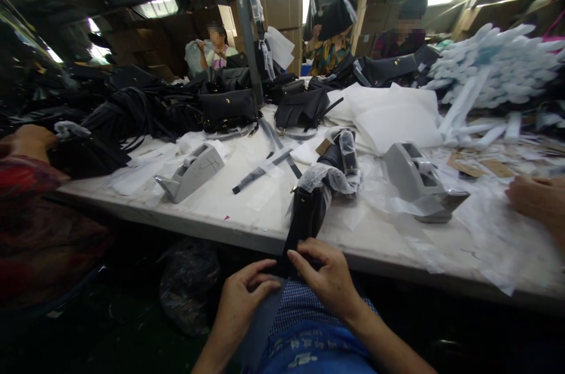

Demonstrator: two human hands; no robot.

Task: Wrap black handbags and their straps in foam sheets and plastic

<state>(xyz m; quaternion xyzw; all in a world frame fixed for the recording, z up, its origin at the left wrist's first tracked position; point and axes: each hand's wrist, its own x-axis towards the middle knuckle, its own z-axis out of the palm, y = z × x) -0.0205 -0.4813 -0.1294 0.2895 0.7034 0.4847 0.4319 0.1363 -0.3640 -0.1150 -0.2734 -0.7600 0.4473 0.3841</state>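
Observation:
A black strap runs down from a black handbag at the table's front edge. My right hand pinches this strap between thumb and fingers, just off the edge. Close beside it, my left hand is closed with thumb and fingers at the strap's lower part, where a translucent plastic strip hangs down. The fingers partly hide how strap and strip meet. Clear plastic wrap covers the handle of the bag.
Grey tape dispensers stand left and right on the white table. Behind are black bags, white foam sheets and a pile of white wrapped rolls. Other people's hands show at left and right.

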